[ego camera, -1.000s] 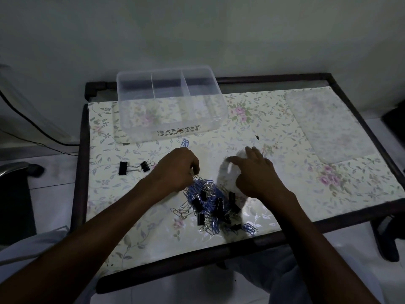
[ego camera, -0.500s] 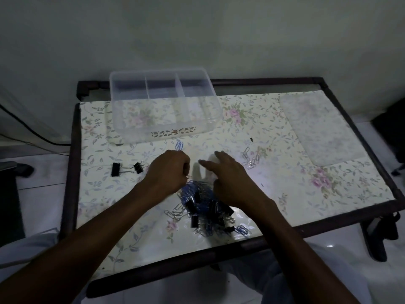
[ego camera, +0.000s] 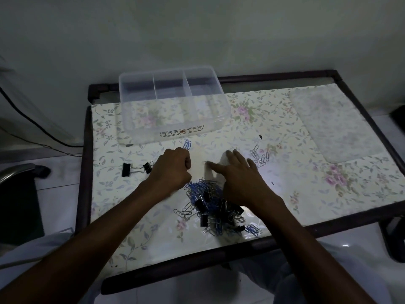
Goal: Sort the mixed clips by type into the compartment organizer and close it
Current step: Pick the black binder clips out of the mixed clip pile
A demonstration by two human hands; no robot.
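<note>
Item one: our left hand (ego camera: 173, 166), fingers curled into a fist at the far edge of the mixed heap; whether this grip pinches a clip we cannot tell.

Item two: our right hand (ego camera: 238, 174), fingers straight and spread, palm down on the counter, gripping nothing; a blurred fingertip points toward the left grip.

Item three: a tangled heap of blue and silver wire paper clips and black binder clips (ego camera: 210, 205), lying between and just nearer us than the two grips, partly under the right wrist.

Item four: two black binder clips (ego camera: 137, 168) with silver handles, lying on the counter just left of the left grip, handles meeting.

Item five: a small pair of blue paper clips (ego camera: 187, 144), just beyond the left grip.

Item six: a loose cluster of silver paper clips (ego camera: 259, 157), just right of the right grip's fingers.

Item seven: a clear plastic compartment organizer (ego camera: 175, 128), open, three compartments visible along its far side, standing well beyond both grips.

Item eight: a frosted translucent rectangular lid (ego camera: 335, 126), lying flat far to the right of the right grip.

Item nine: a dark-framed counter covered in floral-print sheeting (ego camera: 285, 194), carrying all of the above.
</note>
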